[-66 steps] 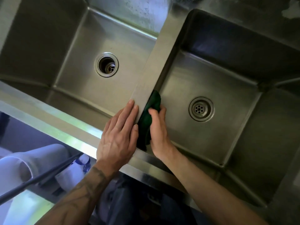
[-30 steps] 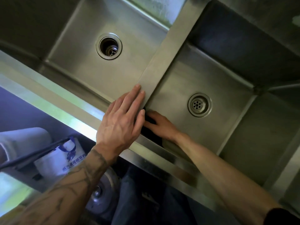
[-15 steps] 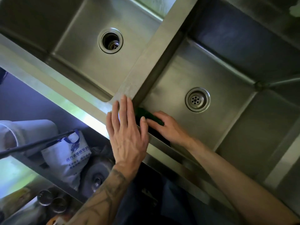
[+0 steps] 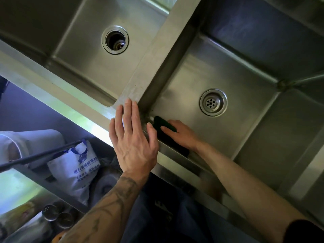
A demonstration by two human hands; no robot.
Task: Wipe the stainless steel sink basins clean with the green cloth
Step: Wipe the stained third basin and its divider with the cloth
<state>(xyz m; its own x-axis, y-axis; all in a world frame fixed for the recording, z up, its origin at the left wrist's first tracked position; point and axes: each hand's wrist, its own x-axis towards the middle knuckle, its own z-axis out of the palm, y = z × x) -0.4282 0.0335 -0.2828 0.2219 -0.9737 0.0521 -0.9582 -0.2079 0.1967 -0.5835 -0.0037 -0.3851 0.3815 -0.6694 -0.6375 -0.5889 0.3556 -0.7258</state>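
1. Head view: the right hand [image 4: 182, 135] presses the green cloth [image 4: 162, 128] flat against the near-left corner of the right basin [image 4: 236, 141], grip loosely closed over it.
2. Left hand [image 4: 134, 137] lies open and empty on the front rim [image 4: 98, 113] at the divider [image 4: 157, 55], likely for bracing.
3. Room lies open toward the strainer [image 4: 213, 102]; the left basin [image 4: 91, 55] is untouched now.

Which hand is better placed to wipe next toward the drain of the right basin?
The right hand. It already presses the green cloth on the right basin floor, near the drain. The left hand lies flat on the sink rim, holding nothing.
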